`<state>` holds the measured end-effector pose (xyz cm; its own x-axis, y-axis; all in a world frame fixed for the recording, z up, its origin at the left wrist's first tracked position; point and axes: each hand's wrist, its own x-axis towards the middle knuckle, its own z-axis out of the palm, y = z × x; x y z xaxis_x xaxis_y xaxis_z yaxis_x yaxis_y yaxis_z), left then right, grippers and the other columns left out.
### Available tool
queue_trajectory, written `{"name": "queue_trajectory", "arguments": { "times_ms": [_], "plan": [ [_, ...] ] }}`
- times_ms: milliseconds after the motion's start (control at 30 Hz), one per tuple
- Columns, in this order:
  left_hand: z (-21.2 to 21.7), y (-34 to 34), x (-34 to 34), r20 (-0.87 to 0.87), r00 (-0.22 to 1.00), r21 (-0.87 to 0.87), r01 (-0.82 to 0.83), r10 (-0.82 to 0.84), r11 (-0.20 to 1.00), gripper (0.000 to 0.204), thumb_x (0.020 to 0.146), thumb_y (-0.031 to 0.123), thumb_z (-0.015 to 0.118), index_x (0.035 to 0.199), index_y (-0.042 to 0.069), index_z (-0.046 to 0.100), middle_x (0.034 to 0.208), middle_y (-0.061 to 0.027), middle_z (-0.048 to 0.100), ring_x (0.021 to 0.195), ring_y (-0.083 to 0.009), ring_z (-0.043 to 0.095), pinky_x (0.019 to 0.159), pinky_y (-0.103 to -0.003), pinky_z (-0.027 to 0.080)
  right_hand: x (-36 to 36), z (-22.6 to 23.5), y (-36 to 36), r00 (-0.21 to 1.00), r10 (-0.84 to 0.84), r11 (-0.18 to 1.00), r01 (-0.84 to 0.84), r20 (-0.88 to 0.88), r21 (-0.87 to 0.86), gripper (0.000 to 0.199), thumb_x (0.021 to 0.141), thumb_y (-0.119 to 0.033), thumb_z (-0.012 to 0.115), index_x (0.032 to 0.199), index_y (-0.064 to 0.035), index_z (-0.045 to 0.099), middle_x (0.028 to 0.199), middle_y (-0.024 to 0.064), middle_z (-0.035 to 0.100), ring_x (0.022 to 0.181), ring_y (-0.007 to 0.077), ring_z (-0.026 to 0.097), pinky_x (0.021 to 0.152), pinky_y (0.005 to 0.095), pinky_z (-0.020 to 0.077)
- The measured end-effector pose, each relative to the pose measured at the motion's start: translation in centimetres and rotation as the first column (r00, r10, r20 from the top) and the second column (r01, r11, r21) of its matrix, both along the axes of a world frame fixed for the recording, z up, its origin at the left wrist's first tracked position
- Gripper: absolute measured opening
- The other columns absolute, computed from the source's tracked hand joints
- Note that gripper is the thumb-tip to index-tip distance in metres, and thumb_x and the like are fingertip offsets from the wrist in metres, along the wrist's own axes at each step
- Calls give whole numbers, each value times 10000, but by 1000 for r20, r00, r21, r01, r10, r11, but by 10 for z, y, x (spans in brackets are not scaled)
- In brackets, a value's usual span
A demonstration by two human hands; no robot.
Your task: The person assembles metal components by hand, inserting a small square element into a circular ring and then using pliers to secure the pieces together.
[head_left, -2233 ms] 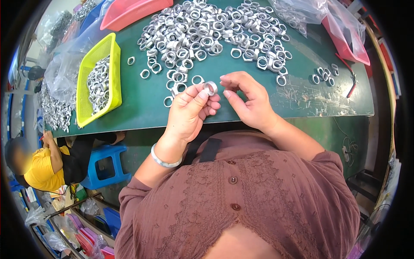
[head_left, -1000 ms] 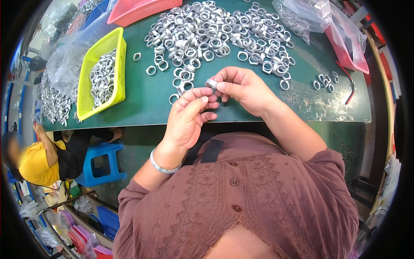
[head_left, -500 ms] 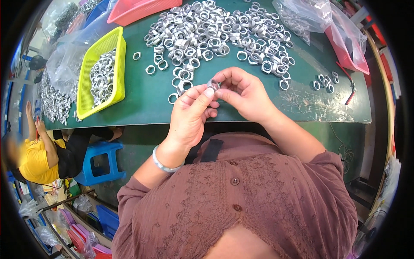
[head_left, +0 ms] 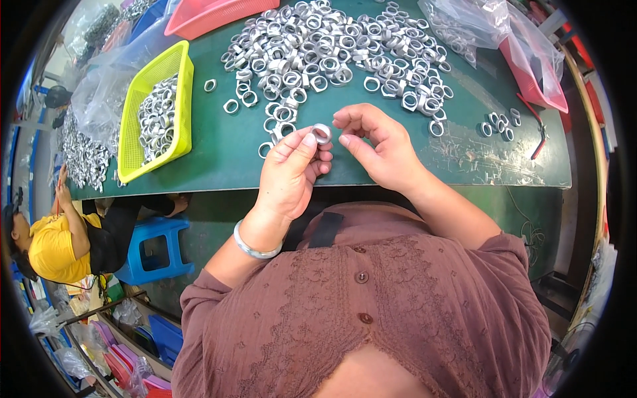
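Between the thumb and fingers of my left hand (head_left: pixel 290 169) is a silver-grey metal ring (head_left: pixel 322 134), its round opening turned up toward me. My right hand (head_left: pixel 378 142) is just to the right of it, thumb and fingers apart, with nothing between them and not touching the ring. Beyond both hands a big heap of similar metal rings (head_left: pixel 305 46) spreads over the green table (head_left: pixel 222 149); several have flat-sided outer edges. A few loose rings trail from the heap down to near my left fingers.
To the left stands a yellow basket (head_left: pixel 187 109) partly filled with rings. Pink baskets (head_left: pixel 219 16) sit at the far left and far right. Red-handled tool (head_left: pixel 539 142) and several rings (head_left: pixel 494 126) lie at right. Left, a person in yellow (head_left: pixel 60 249) sits near a blue stool (head_left: pixel 156 249).
My right fingers have let go of the ring and drawn slightly right, opening. The ring stays in my left hand, turned so its opening shows. The person at left has shifted posture.
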<state>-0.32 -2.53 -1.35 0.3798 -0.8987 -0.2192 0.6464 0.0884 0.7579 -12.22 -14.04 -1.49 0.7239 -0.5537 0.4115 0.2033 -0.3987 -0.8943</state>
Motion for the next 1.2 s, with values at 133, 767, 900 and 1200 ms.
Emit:
{"name": "queue_trajectory", "arguments": {
  "times_ms": [133,767,900,1200],
  "plan": [
    [-5,2,4,-28,999,-26,22,-23,999,199,874,146,522,1007,7,575,832,-56,569,727,-127,519,635,-248,443,1,1,0,1000,-3,1000,3,-25,15,242,754,72,538,978,-16,546,903,71,562,768,144,565,640,249,455],
    [-9,24,17,-234,967,-89,86,-105,992,203,850,165,497,937,1,580,1012,-134,589,881,-254,591,652,-307,489,85,2,-27,907,-148,892,-49,-394,-449,223,734,-139,612,930,-33,600,678,92,566,662,228,578,589,334,444],
    [-6,23,18,-188,979,-47,71,-78,996,127,837,101,531,918,18,583,933,-96,596,829,-199,582,626,-279,473,86,-4,-34,927,-116,907,-47,-356,-419,162,729,-79,620,875,-17,592,741,102,556,669,215,577,613,307,452],
    [8,15,9,385,905,-44,-180,183,983,194,810,49,593,992,24,532,689,-7,540,556,-48,463,471,-155,348,38,26,-28,968,182,958,-214,-175,-189,138,791,33,525,923,0,548,949,57,567,815,117,539,706,256,450]
  ]
}}
